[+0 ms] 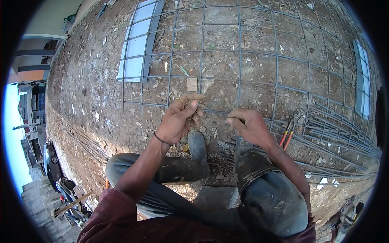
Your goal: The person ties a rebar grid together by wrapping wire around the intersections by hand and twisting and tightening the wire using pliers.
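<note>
The left hand (181, 116) is curving its fingers around toward its thumb, and the right hand (248, 122) is curling inward; I am unable to tell whether either is pinching anything. Both are showing at the near edge of the steel bar grid (240, 51), which is passing over 2 pale blocks (137, 48). Red-handled pliers (288, 139) are lying near loose bars (340, 129)
</note>
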`<move>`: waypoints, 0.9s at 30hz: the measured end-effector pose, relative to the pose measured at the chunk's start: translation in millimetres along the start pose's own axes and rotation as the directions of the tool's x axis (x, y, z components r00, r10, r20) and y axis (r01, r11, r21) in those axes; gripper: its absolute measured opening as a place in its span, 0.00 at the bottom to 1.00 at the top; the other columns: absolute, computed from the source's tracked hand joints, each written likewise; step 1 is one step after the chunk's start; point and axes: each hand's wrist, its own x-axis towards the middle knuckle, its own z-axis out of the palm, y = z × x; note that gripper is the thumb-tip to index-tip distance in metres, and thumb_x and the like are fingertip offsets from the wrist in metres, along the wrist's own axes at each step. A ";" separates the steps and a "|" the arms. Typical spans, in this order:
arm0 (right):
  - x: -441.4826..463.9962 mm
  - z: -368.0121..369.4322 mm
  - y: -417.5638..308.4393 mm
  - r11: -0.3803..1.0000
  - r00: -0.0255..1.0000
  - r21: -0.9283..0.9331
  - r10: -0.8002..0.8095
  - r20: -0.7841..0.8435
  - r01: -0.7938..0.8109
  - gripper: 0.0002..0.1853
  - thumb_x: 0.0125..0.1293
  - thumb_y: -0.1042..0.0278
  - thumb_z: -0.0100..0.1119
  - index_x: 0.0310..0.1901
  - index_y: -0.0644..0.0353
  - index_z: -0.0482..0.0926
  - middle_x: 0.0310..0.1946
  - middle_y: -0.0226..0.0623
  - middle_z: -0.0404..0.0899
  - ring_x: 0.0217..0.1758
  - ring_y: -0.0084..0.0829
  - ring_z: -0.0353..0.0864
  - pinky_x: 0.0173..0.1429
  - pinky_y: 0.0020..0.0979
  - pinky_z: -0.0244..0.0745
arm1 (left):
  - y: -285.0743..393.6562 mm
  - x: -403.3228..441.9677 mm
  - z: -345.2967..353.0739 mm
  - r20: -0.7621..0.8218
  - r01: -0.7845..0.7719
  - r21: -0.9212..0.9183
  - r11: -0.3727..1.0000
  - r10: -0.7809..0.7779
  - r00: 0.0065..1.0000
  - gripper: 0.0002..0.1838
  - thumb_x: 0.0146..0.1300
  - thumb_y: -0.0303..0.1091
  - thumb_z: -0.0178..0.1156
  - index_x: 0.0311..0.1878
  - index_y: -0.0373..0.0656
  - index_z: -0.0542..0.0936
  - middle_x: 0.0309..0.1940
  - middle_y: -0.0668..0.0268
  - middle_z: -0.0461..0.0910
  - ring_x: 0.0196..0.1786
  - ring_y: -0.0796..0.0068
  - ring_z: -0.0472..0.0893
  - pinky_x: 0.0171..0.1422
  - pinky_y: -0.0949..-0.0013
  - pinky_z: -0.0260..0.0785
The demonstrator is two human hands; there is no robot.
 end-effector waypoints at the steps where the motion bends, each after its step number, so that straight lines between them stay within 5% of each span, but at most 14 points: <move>1: 0.1 2.0 0.4 0.993 0.998 0.098 0.065 0.014 -0.066 0.07 0.72 0.67 0.63 0.42 0.62 0.85 0.27 0.37 0.87 0.28 0.28 0.86 0.36 0.33 0.78 | 0.6 -1.2 3.9 -0.015 -0.004 -0.021 1.000 0.004 1.000 0.18 0.82 0.39 0.52 0.65 0.37 0.74 0.34 0.65 0.80 0.37 0.78 0.81 0.41 0.70 0.81; 5: 1.4 8.5 8.6 0.963 0.998 0.262 0.057 0.026 -0.062 0.07 0.73 0.69 0.62 0.40 0.65 0.84 0.27 0.34 0.86 0.26 0.21 0.84 0.32 0.27 0.77 | -2.1 -1.3 -3.9 0.092 -0.023 -0.089 0.996 0.031 0.995 0.21 0.79 0.32 0.57 0.69 0.33 0.72 0.46 0.58 0.85 0.49 0.73 0.87 0.54 0.67 0.87; 9: 3.6 11.3 12.8 0.956 0.999 0.291 0.033 0.009 -0.034 0.07 0.73 0.71 0.62 0.40 0.66 0.84 0.28 0.33 0.85 0.26 0.21 0.84 0.32 0.28 0.77 | -3.6 0.2 -13.6 0.094 -0.017 0.016 1.000 0.015 0.995 0.21 0.79 0.32 0.57 0.69 0.34 0.73 0.55 0.54 0.84 0.48 0.75 0.87 0.52 0.70 0.86; 14: 3.2 18.7 11.6 0.906 0.990 0.399 0.123 0.070 -0.140 0.08 0.75 0.72 0.60 0.40 0.68 0.83 0.29 0.35 0.85 0.30 0.23 0.87 0.36 0.28 0.81 | 4.5 -3.5 -0.4 0.142 -0.062 -0.054 0.997 0.069 0.987 0.23 0.80 0.36 0.55 0.72 0.34 0.72 0.68 0.43 0.75 0.52 0.67 0.88 0.67 0.59 0.80; 20: 6.0 21.9 17.8 0.911 0.991 0.391 0.109 0.073 -0.129 0.09 0.76 0.72 0.59 0.40 0.69 0.82 0.30 0.36 0.85 0.32 0.24 0.88 0.37 0.27 0.83 | 11.7 -3.7 7.4 0.181 0.055 -0.292 0.955 -0.001 0.984 0.30 0.82 0.39 0.50 0.80 0.36 0.60 0.72 0.34 0.68 0.61 0.56 0.85 0.74 0.49 0.73; 24: 7.9 28.3 34.9 0.908 0.991 0.397 0.104 0.089 -0.131 0.09 0.74 0.71 0.61 0.40 0.69 0.83 0.31 0.38 0.86 0.34 0.28 0.88 0.41 0.31 0.84 | 13.3 -6.5 11.6 0.169 0.060 -0.295 0.954 -0.010 0.986 0.31 0.81 0.38 0.51 0.81 0.37 0.58 0.71 0.34 0.69 0.59 0.55 0.86 0.74 0.47 0.73; 27: 9.0 26.6 40.0 0.984 0.994 0.168 0.044 0.098 -0.060 0.10 0.71 0.69 0.65 0.48 0.66 0.83 0.37 0.42 0.86 0.43 0.34 0.88 0.49 0.36 0.83 | 4.2 -4.1 0.9 0.257 0.068 -0.225 0.972 -0.008 0.966 0.30 0.81 0.36 0.52 0.80 0.36 0.59 0.69 0.36 0.72 0.58 0.55 0.87 0.74 0.47 0.73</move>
